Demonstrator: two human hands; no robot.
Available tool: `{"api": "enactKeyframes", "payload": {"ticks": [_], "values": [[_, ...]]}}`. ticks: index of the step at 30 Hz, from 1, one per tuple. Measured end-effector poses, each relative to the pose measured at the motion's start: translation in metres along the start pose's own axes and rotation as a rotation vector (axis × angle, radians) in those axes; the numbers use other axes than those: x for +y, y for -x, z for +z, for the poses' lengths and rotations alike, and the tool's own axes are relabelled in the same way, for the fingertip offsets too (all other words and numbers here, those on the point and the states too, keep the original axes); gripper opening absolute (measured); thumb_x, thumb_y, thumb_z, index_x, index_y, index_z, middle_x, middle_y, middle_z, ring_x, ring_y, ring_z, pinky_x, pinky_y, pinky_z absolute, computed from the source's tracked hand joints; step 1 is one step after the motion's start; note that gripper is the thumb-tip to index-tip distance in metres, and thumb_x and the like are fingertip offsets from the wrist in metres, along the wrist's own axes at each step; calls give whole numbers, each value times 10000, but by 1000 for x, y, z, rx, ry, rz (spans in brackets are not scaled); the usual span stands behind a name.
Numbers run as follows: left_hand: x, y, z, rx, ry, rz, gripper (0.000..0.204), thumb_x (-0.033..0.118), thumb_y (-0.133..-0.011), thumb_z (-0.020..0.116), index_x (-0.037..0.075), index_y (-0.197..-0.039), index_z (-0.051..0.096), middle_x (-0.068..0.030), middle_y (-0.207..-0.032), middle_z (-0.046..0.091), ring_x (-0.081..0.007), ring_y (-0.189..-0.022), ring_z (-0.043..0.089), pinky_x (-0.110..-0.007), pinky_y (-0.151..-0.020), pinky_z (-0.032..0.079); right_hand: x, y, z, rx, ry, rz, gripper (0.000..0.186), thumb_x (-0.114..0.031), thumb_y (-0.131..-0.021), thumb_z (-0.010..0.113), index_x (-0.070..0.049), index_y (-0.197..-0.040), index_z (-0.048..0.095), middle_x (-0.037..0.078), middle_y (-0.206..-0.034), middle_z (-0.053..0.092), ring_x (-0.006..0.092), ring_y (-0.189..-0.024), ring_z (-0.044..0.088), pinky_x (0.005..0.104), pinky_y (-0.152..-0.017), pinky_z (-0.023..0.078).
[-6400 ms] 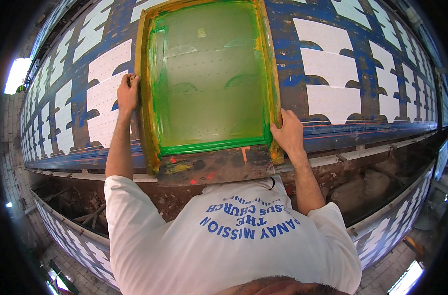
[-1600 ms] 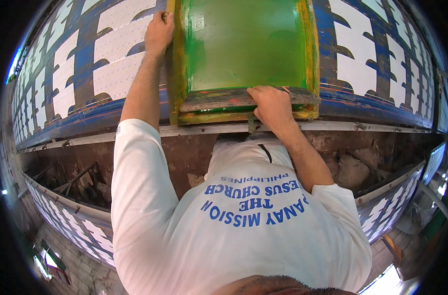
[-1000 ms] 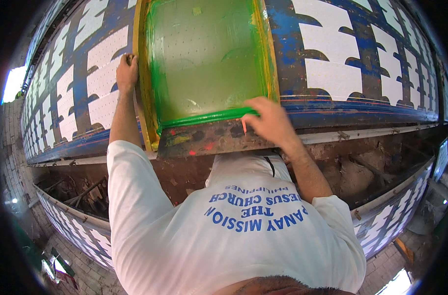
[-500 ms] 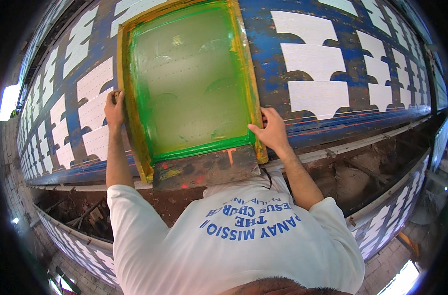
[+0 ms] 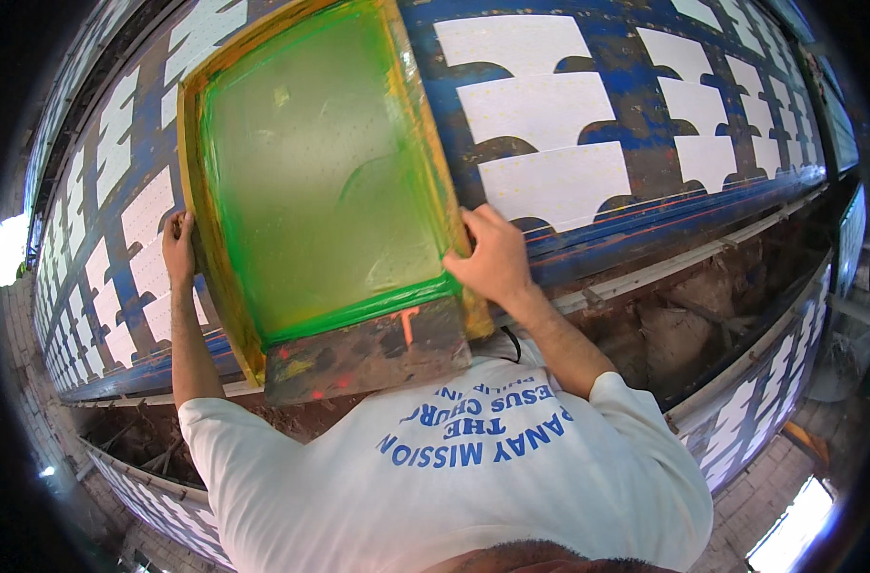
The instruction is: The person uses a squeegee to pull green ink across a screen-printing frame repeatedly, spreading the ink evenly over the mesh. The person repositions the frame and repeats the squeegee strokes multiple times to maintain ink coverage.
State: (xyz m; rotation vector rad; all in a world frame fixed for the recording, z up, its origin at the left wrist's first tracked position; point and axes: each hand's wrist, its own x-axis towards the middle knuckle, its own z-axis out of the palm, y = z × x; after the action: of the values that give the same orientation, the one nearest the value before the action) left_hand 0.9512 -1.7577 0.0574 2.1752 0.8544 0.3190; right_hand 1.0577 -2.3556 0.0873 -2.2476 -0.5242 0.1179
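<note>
A wooden printing screen frame (image 5: 425,143) with green-stained mesh lies on a long blue table (image 5: 645,162). My left hand (image 5: 178,248) grips the frame's left side rail. My right hand (image 5: 492,256) grips its right side rail near the front corner. A paint-smeared brown board (image 5: 368,349) runs along the frame's near end, just above my white printed shirt.
White fabric pieces (image 5: 540,105) lie in rows on the blue table to the right and left of the frame. A metal rail (image 5: 702,253) edges the table front. A lower table with more white pieces (image 5: 759,411) runs below right, over brown ground.
The frame and both hands have shifted left along the table. My right hand moved from the near end of the frame to its right side rail.
</note>
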Motion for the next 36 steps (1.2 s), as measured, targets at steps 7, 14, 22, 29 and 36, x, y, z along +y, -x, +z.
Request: {"api": "enactKeyframes", "payload": {"ticks": [7,14,22,29,36], "values": [[146,45,151,67,-79,217,491,444,-1031,689,53,-1329,680,-172,-1203,745,-273,-1105,704,-387,-985,533,144,-29,-144,24,99,66,383,-175,-763,764,-52,-1126,749,150,-959,654,360,-908,676,473,-810,555],[249,108,300,92,-75,171,448,412,-1012,699,77,-1308,687,-204,-1201,755,-349,-1128,729,-430,-997,544,261,-32,-252,26,135,106,475,-104,-792,750,-8,-1257,732,166,-1017,677,359,-966,693,433,-869,564],[276,124,328,137,-165,207,436,384,-1002,710,64,-1297,681,-204,-1199,755,-364,-1129,726,-440,-991,550,302,-10,-272,-54,40,153,512,-85,-807,768,44,-1298,698,183,-1099,667,339,-1016,691,426,-890,565],[271,128,336,149,-251,205,487,413,-1008,690,35,-1313,654,-236,-1211,739,-389,-1146,712,-461,-998,541,311,-4,-269,-96,22,196,565,-82,-830,765,29,-1374,658,171,-1150,657,329,-1065,681,428,-909,560],[270,128,343,116,-293,191,527,455,-1067,577,1,-1333,621,-284,-1238,711,-454,-1182,675,-503,-1002,520,287,8,-263,27,209,100,663,-170,-891,825,37,-1470,578,190,-1304,621,351,-1205,643,440,-1057,524]]}}
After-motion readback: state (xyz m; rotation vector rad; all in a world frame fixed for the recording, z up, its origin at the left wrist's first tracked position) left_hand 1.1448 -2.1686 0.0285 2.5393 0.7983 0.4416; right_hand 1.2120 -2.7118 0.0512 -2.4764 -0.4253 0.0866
